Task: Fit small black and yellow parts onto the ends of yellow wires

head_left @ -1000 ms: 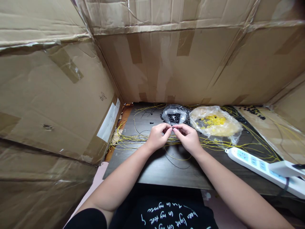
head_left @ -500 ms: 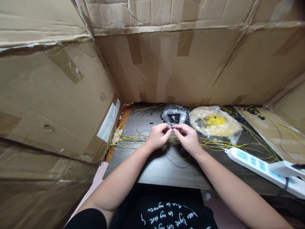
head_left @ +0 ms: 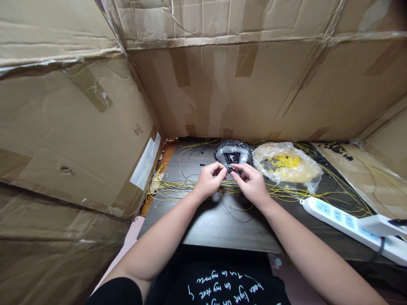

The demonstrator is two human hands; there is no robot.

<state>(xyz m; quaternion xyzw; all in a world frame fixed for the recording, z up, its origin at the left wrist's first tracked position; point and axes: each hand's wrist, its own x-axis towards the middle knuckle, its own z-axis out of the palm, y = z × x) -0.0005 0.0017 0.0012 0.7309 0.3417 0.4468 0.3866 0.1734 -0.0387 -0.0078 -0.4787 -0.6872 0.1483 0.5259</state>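
Note:
My left hand (head_left: 210, 181) is pinched, thumb against forefinger, just in front of a clear bag of small black plastic parts (head_left: 233, 157). Close on its right, my right hand (head_left: 249, 180) has thumb and forefinger curled toward each other. Something small and dark shows around the fingertips of both hands, too small to make out against the black parts behind. Under both wrists runs a loose bundle of thin yellow and black wires (head_left: 178, 186) across the dark tabletop (head_left: 203, 226).
Right of the black parts lies a clear bag of yellow plastic pieces (head_left: 284, 162). A white power strip (head_left: 341, 222) with a plug in it sits at the right front. Cardboard walls (head_left: 216, 93) enclose the table's back and sides. Loose black pieces (head_left: 341, 150) lie at the back right.
The fingertips of my two hands have moved slightly apart, and the right thumb and forefinger have spread a little. The bags and wires look unchanged.

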